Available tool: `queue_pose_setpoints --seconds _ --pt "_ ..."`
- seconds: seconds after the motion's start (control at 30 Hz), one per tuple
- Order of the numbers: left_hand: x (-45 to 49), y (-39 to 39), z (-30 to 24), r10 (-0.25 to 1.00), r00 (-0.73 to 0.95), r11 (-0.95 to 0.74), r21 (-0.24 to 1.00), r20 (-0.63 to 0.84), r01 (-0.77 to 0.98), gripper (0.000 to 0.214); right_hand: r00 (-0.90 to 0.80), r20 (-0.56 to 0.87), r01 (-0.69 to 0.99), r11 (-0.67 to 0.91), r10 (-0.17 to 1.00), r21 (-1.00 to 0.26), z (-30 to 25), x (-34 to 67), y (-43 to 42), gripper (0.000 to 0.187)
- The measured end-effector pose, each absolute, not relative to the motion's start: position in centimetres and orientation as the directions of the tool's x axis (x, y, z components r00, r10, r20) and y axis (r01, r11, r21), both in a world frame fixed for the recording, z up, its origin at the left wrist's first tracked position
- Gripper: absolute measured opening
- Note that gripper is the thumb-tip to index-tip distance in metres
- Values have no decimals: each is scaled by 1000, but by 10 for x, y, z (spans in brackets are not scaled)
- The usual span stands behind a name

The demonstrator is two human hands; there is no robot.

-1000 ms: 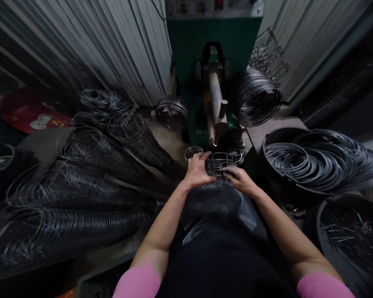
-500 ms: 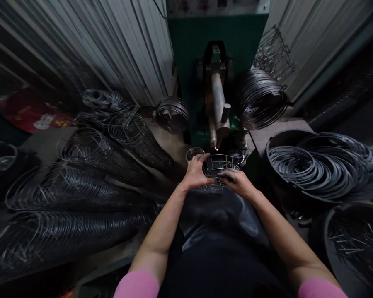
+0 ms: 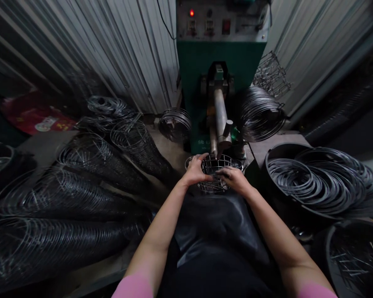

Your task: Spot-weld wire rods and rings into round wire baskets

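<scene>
Corrugated metal sheeting [image 3: 136, 54] is ribbing the whole back of the scene, pale grey and running in slanted folds down toward the floor. Long nested stacks of wire baskets [image 3: 65, 207] are lying on their sides along the left edge of the work area, forming dark, springy tubes of thin rod. At the right edge a round black tub [image 3: 272, 155] is holding a heap of flat wire rings [image 3: 323, 178], glossy and overlapping like scales; a second tub [image 3: 329, 236] in the near right corner is holding short straight wire pieces [image 3: 354, 260]. In the middle at the back a green welding machine [image 3: 220, 54] is standing upright, boxy, with a red lamp glowing on its grey panel and a smooth steel cylinder arm [image 3: 220, 111] pointing forward and down. A bundle of rings [image 3: 259, 114] is hanging just right of that arm. Below the arm's tip, over the shiny black apron [image 3: 217, 223] on the person's lap, a small round wire basket [image 3: 216, 171] is sitting with its open grid of thin bright rods facing up. The left hand [image 3: 195, 170] is grasping the basket's left rim, fingers curled over the top ring. The right hand [image 3: 234, 179] is gripping the near right rim, fingers bent around the wire. Pink sleeves are showing at the bottom corners.
</scene>
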State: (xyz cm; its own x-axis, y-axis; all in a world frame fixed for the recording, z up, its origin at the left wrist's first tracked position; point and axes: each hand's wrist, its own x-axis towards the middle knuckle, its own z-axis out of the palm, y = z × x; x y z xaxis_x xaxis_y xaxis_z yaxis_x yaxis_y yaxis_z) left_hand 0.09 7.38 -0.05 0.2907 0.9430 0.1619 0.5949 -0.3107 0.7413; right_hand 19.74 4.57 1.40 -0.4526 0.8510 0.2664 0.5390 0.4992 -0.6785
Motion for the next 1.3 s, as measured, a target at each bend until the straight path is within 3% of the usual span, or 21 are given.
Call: queue_pose_setpoints --seconds 0.17,0.37,0.53,0.6,0.7,0.77,0.87,0.97,1.07,1.3 --pt "2 76 0 942 292 -315 746 168 587 96 -422 280 550 488 863 -678 12 197 46 17" --pt "9 81 0 975 167 -222 717 148 660 96 -386 289 594 476 876 -648 8 196 57 22" --pt "11 91 -3 974 156 -227 732 165 642 93 -120 343 599 343 932 -723 9 192 50 25" --pt "11 90 -2 975 137 -220 719 173 660 96 30 248 504 200 968 -840 4 196 35 33" --pt "11 90 1 979 105 -198 704 174 682 98 98 -129 197 -146 987 -969 -12 206 8 33" --pt "11 94 1 983 74 -174 716 168 676 96 49 -332 0 -332 942 -943 -27 214 -8 32" --pt "9 103 -1 988 40 -138 733 149 666 94 58 -424 -111 -416 904 -902 -49 223 -23 34" --pt "9 109 -3 989 32 -126 729 141 672 94 145 -376 1 -381 915 -925 -65 229 -32 38" --pt "9 110 -4 989 35 -129 743 141 656 94 190 -208 232 -250 960 -940 -80 234 -45 37" --pt "6 113 -9 989 41 -137 792 141 594 102 -26 54 603 59 998 -796 -108 250 -95 23"
